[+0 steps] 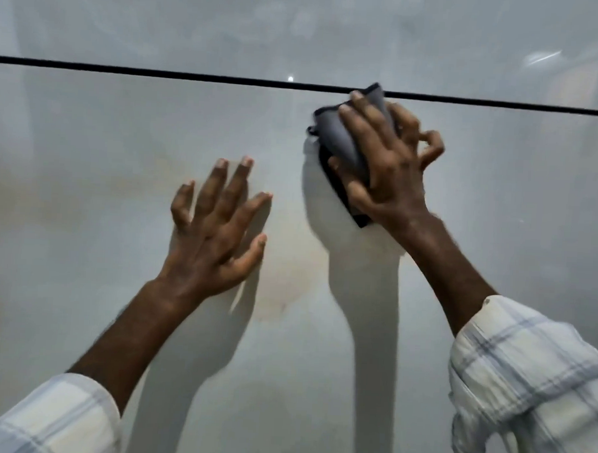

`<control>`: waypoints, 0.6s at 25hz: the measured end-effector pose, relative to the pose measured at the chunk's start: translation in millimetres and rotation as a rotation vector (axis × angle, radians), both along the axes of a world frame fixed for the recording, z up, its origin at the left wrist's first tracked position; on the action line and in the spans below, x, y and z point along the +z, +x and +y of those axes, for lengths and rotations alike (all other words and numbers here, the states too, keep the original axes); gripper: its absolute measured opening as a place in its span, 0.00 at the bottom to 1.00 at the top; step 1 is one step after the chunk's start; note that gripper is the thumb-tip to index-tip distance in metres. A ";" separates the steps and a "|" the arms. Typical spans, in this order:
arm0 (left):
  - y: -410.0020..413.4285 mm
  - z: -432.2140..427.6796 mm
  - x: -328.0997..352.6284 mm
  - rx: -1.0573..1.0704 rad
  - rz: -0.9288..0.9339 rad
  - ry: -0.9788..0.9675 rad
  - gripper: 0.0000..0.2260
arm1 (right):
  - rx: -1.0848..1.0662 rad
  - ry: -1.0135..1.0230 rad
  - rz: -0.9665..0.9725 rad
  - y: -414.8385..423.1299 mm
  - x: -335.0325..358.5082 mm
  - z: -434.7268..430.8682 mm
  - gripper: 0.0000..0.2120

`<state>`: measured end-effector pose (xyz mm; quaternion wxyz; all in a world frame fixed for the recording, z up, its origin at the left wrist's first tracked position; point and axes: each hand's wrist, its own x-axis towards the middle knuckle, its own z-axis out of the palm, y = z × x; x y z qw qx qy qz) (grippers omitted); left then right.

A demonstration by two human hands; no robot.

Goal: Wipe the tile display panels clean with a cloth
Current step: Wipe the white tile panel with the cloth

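Right hand (386,161) grips the grey cloth (342,139), pressing it against the glossy tile panel (85,217) just under the dark joint line (160,73). Left hand (215,229) lies spread and flat on the tile, bracing. A brownish smear (281,287) below the hands looks unwiped, so the job seems mid-way at best.

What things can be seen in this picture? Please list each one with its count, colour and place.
tile panels: two, glossy pale grey, filling the view, one above the other
joint line: one, black, between the panels
stain: one, faint brownish, lower panel, centre
cloth: one, dark grey, lower panel just under the joint
sleeves: two, white checked, bottom corners
left hand: fingers spread, flat on lower panel
right hand: grips the cloth against the panel
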<state>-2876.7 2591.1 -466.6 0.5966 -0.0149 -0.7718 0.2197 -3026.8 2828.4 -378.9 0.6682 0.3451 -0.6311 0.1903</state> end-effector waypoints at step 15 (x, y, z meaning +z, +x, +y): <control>-7.6 -10.0 -51.4 0.093 -0.029 -0.031 0.35 | 0.033 0.130 0.100 4.1 -72.9 -11.8 0.28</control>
